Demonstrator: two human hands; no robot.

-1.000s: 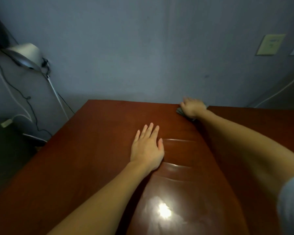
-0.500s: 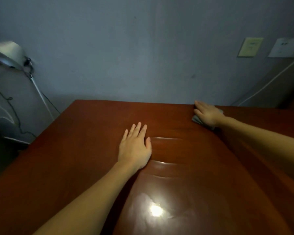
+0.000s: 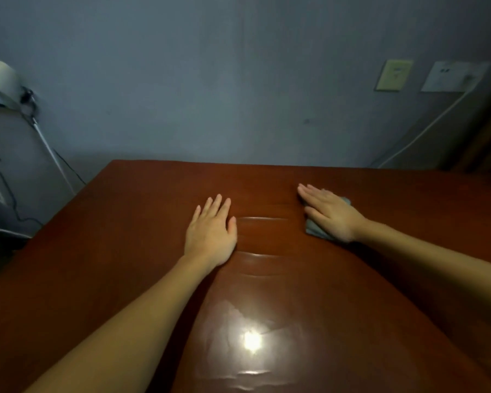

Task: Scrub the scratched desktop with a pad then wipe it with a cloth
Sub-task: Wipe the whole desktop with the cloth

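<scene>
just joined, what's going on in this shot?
A person is working on a reddish-brown desktop with bare hands. The right hand lies flat, fingers straight, on a grey pad toward the far side of the desk, pressing it to the surface. The left hand rests flat on the wood beside it and holds nothing. No second pad or cloth is in view, so this looks like the scrubbing stage. A light glare shows on the near part of the top.

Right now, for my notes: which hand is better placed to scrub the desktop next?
Right. The right hand lies flat on the grey pad on the desktop; the left hand rests flat on bare wood, away from it.
</scene>
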